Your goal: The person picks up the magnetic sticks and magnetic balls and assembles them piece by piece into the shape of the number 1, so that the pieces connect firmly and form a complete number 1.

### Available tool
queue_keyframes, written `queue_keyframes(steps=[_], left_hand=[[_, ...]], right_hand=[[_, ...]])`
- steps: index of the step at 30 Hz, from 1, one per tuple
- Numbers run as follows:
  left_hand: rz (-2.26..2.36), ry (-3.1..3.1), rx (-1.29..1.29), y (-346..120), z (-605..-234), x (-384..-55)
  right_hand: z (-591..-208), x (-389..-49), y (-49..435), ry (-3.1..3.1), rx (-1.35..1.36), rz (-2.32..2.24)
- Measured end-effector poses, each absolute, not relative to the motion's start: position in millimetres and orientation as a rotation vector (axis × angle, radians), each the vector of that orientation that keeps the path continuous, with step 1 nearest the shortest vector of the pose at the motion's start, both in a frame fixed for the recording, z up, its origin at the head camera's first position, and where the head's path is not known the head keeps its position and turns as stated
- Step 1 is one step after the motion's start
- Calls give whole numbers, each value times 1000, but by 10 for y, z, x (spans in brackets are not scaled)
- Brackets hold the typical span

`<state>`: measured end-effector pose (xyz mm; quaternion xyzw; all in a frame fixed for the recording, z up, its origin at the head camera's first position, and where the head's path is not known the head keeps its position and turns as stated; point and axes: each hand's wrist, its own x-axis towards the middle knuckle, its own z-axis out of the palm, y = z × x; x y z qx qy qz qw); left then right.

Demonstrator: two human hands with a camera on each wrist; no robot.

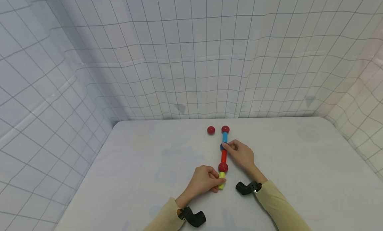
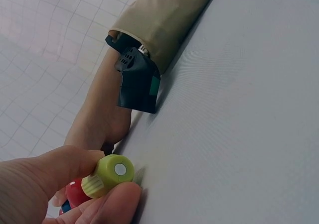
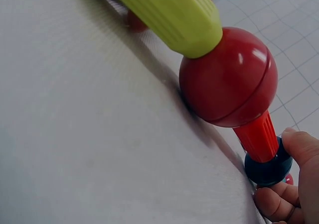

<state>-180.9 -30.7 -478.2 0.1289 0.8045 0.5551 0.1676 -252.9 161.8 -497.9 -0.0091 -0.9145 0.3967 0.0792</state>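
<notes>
A straight chain of toy rods and balls lies on the white table, running away from me. My left hand (image 1: 204, 180) pinches the yellow-green rod (image 1: 221, 181) at the near end between thumb and fingers. That rod's far end meets a dark red ball (image 1: 223, 167). Beyond it come a red rod (image 1: 223, 156), a dark blue ball (image 2: 65, 206), a light blue rod (image 1: 225, 137) and another red ball (image 1: 225, 129). My right hand (image 1: 241, 154) grips the dark blue ball, partly covering it in the head view.
A loose red ball (image 1: 211, 130) sits left of the chain's far end. Black wrist devices (image 1: 194, 217) stick out from both sleeves over the table (image 1: 143, 171). Gridded white sheets (image 1: 185, 58) hang behind and at both sides.
</notes>
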Motion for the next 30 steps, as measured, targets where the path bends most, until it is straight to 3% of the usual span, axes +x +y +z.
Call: queue_keyframes(steps=[30], left_hand=[[1614, 2307, 377, -255, -4805, -1796]], right_hand=[[-4971, -2553, 1618, -2760, -43, 1185]])
